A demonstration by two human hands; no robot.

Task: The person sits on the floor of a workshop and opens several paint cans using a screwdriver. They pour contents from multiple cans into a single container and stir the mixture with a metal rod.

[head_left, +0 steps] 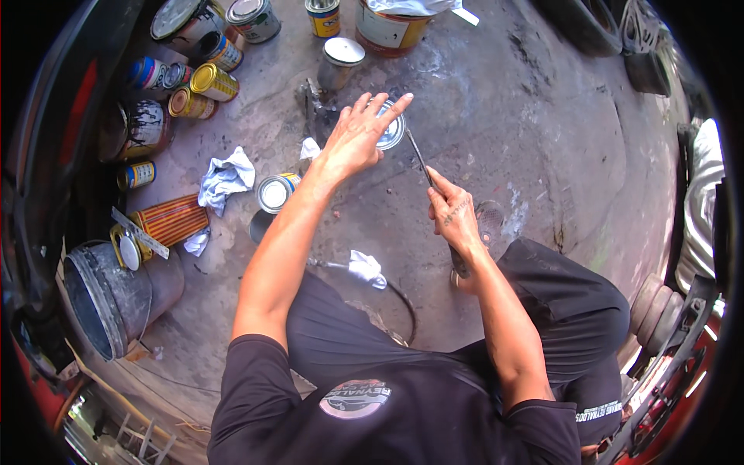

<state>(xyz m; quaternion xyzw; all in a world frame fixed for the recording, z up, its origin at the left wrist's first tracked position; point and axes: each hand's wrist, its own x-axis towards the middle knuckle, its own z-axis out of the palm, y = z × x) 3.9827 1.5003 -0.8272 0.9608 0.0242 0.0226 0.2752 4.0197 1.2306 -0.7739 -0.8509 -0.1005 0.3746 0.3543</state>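
Note:
My left hand (355,141) lies over a small round metal can (394,133), fingers stretched out and apart across its silvery lid. Much of the can is hidden under that hand. My right hand (456,218) is closed around a long, slender dark tool (419,157); its exact kind is unclear. The tool's far tip meets or nearly meets the right side of the can's rim, and its other end sticks out below my palm. Just left of my left forearm stands another small can (274,193) with a pale lid.
Several paint cans (215,82) crowd the far left, with a white-lidded can (343,54) and a large tub (387,29) beyond my hands. A crumpled rag (226,180), a striped container (172,222) and a grey bucket (97,298) are at left. Tires (583,25) lie far right.

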